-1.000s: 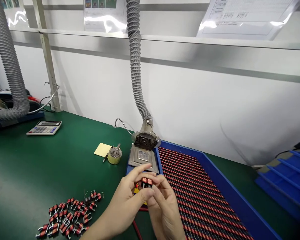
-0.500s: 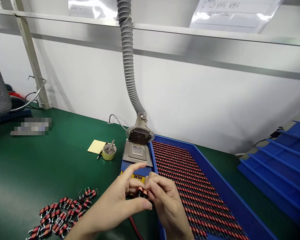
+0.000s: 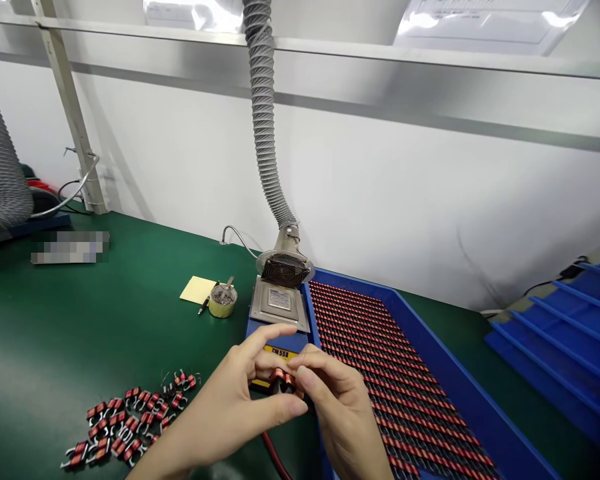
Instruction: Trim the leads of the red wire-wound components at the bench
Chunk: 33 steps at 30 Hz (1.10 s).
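Observation:
Between the thumb and fingers of my left hand [image 3: 247, 393] is a small copper-wound coil [image 3: 283, 379] with black parts. My left index finger is stretched out above it. My right hand [image 3: 337, 403] meets the coil from the right, its thumb and index finger pinched at the coil's edge; whatever lies between those fingertips is too small to make out. Both hands are in front of a blue solder pot [image 3: 280, 303] with a metal top. A loose pile of similar coils [image 3: 130, 420] lies on the green table left of my left forearm.
A long blue tray [image 3: 460, 387] with rows of coils runs along the right. Over the solder pot hangs a grey fume hose [image 3: 264, 120]. A small tub [image 3: 223, 301], a pen [image 3: 203, 305] and yellow notes [image 3: 196, 291] lie left. Stacked blue trays [image 3: 560, 333] stand far right.
The view has shifted slightly, so the surroundings appear a little further right. My hands stay together at the coil, with the right thumb and fingers moved slightly over it.

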{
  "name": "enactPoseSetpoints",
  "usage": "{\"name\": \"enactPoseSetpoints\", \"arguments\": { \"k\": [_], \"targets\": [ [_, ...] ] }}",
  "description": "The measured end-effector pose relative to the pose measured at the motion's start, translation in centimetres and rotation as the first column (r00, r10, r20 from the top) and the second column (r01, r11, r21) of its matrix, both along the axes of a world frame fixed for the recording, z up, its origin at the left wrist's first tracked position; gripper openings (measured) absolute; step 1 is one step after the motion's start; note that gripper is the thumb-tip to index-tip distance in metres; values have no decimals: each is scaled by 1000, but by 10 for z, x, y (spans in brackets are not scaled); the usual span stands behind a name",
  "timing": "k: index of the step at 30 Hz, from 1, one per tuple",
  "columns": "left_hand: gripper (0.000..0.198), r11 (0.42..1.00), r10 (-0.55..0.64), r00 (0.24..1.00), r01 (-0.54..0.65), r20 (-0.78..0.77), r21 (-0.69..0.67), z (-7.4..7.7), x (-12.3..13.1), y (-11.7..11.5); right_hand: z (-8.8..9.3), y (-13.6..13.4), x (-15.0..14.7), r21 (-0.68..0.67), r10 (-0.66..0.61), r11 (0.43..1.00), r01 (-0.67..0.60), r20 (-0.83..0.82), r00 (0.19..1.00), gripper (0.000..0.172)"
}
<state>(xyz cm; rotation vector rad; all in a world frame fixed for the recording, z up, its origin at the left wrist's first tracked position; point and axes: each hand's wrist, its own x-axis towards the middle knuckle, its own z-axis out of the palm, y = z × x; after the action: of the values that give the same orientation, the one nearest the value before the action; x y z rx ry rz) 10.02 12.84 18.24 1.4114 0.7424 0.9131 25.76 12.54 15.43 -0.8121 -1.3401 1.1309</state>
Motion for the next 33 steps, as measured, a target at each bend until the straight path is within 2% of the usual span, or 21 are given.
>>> {"name": "enactPoseSetpoints", "arguments": {
  "k": [10, 14, 20, 29, 33],
  "targets": [
    [43, 995, 54, 997, -49, -48, 92, -2, 3, -1, 5, 0, -10, -21, -111, 994, 110, -95, 989, 16],
    [35, 988, 65, 997, -57, -51, 146, -3, 4, -2, 4, -2, -13, 49, -219, 974, 221, -40, 975, 20],
    [11, 977, 137, 987, -121, -85, 173, -1, 5, -1, 3, -6, -16, 154, -372, 918, 365, 20, 928, 8],
    [16, 957, 187, 966, -137, -180, 257, 5, 4, -1, -1, -5, -17, 120, -327, 938, 324, 3, 945, 5],
    [15, 955, 185, 972, -143, -147, 259, 5, 3, -2, 1, -4, -18, 107, -301, 948, 301, -13, 953, 7]
  ]
}}
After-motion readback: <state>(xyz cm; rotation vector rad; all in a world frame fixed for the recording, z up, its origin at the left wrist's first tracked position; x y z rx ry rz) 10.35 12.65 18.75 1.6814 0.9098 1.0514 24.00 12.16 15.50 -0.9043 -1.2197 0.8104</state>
